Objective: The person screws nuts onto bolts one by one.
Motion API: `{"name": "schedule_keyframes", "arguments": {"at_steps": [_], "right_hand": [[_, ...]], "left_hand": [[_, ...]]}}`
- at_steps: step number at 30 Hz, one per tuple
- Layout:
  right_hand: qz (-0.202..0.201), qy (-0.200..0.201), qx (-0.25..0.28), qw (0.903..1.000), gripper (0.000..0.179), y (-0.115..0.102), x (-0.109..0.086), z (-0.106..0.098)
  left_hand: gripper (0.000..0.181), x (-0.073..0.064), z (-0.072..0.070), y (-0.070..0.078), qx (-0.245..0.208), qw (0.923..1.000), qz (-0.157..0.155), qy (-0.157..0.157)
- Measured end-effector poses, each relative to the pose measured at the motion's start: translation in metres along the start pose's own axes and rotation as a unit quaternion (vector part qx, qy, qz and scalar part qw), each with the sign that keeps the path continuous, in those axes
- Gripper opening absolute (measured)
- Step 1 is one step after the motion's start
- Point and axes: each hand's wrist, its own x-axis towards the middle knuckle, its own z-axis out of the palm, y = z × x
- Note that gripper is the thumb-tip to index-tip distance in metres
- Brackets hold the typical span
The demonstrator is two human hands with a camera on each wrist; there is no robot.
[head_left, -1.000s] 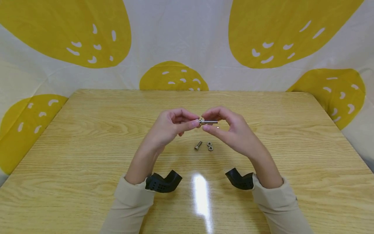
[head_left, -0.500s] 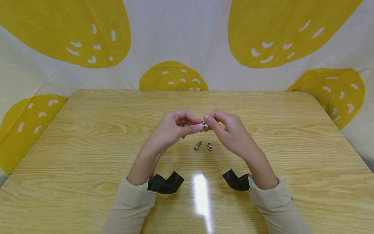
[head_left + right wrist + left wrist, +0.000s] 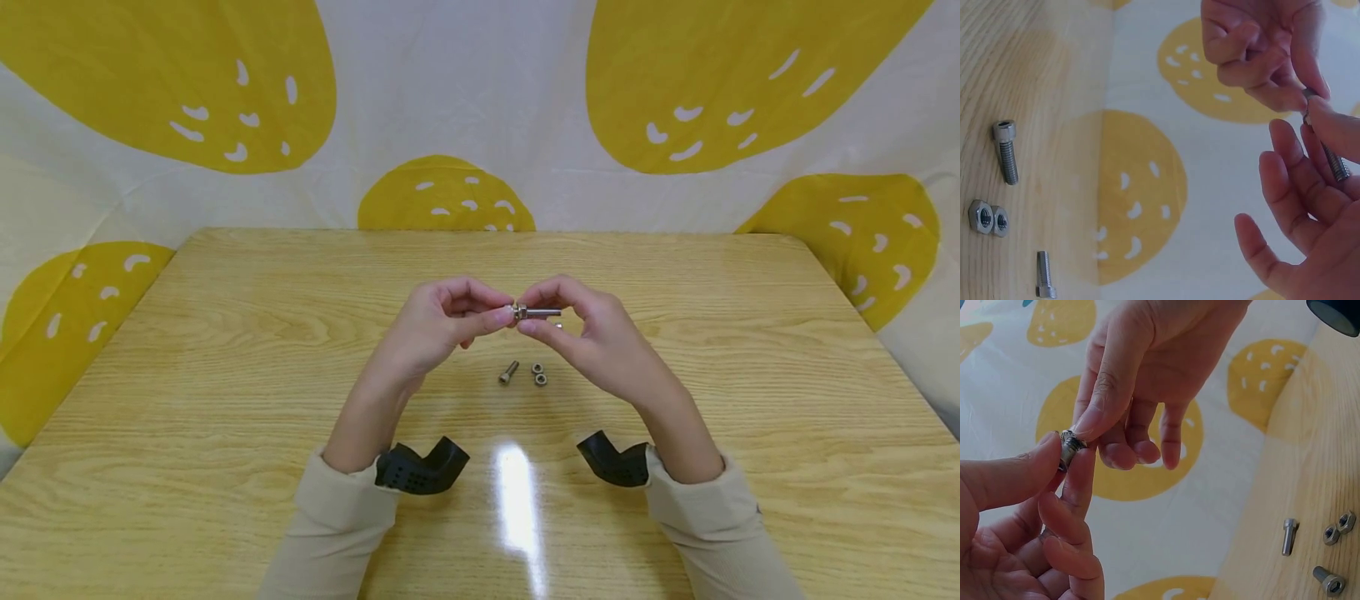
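Note:
My left hand (image 3: 435, 327) pinches the head end of a metal bolt (image 3: 546, 313) between thumb and fingers. The bolt lies level above the table, its shank pointing right. A hex nut (image 3: 522, 312) sits around the shank close to the head, and the thumb and fingertips of my right hand (image 3: 596, 337) are around that nut. In the right wrist view the threaded shank (image 3: 1337, 165) runs past the right thumb. Fingertips cover most of the bolt head and part of the nut (image 3: 1067, 450) in the left wrist view.
On the wooden table (image 3: 262, 375) below my hands lie a socket-head bolt (image 3: 508, 372) and two touching nuts (image 3: 988, 219). Another bolt (image 3: 1289, 536) lies farther back, mostly hidden by the right hand in the head view. A patterned cloth (image 3: 465, 83) hangs behind the table.
Half a second ago the right thumb was rolled up over the nut, hiding the shank. The right hand has since turned back, as it was one second ago, uncovering the shank. Left hand shifts slightly.

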Motion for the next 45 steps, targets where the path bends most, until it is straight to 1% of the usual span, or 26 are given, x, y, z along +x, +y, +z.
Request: {"name": "schedule_keyframes", "arguments": {"at_steps": [6,11,13,17,19,20,23,27,32,35,37,42,44,45], "right_hand": [[-0.003,-0.002,-0.009,1.0,0.017,0.001,0.001,0.001],[0.006,-0.009,-0.007,0.9999,0.011,0.001,0.001,0.003],[0.013,-0.011,-0.01,0.9998,0.017,0.001,0.002,0.005],[0.046,-0.009,-0.021,0.9987,0.036,0.002,0.004,0.008],[0.055,-0.007,-0.025,0.9981,0.039,0.002,0.003,0.006],[0.058,-0.006,-0.025,0.998,0.037,0.002,0.003,0.005],[0.045,-0.001,-0.015,0.9988,0.026,0.001,0.001,0.001],[0.018,0.011,0.004,0.9998,0.022,0.0,0.0,0.001],[-0.002,0.025,-0.006,0.9997,0.016,0.0,0.002,0.004],[0.006,0.02,-0.016,0.9997,0.013,0.0,0.003,0.007],[0.017,0.02,-0.025,0.9993,0.017,0.0,0.004,0.01],[0.049,0.029,-0.034,0.9978,0.037,0.0,0.006,0.013],[0.053,0.027,-0.036,0.9976,0.037,0.001,0.005,0.011],[0.052,0.024,-0.036,0.9977,0.034,0.001,0.005,0.009]], "left_hand": [[0.017,0.0,-0.001,0.001,0.008,0.9999,-0.006,0.007],[0.016,0.0,-0.001,0.002,0.015,0.9998,-0.006,0.007],[0.016,0.0,-0.001,0.002,0.014,0.9999,-0.002,0.005],[0.016,0.0,0.0,0.002,0.009,1.0,0.0,-0.001],[0.017,0.0,0.001,0.001,0.008,1.0,-0.002,-0.004],[0.017,0.001,0.001,0.001,0.009,1.0,-0.002,-0.004],[0.016,0.001,0.0,0.0,0.008,1.0,-0.004,0.001],[0.016,0.0,-0.001,0.0,0.008,0.9999,-0.005,0.005],[0.016,0.0,-0.001,0.0,0.006,1.0,-0.004,0.004],[0.016,0.0,-0.001,-0.001,0.007,1.0,-0.004,0.004],[0.016,0.0,-0.001,-0.001,0.007,1.0,-0.005,0.002],[0.016,0.0,0.001,0.0,0.008,0.9999,-0.01,-0.001],[0.017,0.0,0.001,0.001,0.01,0.9999,-0.01,-0.001],[0.017,0.0,0.001,0.001,0.01,0.9999,-0.01,-0.001]]}}
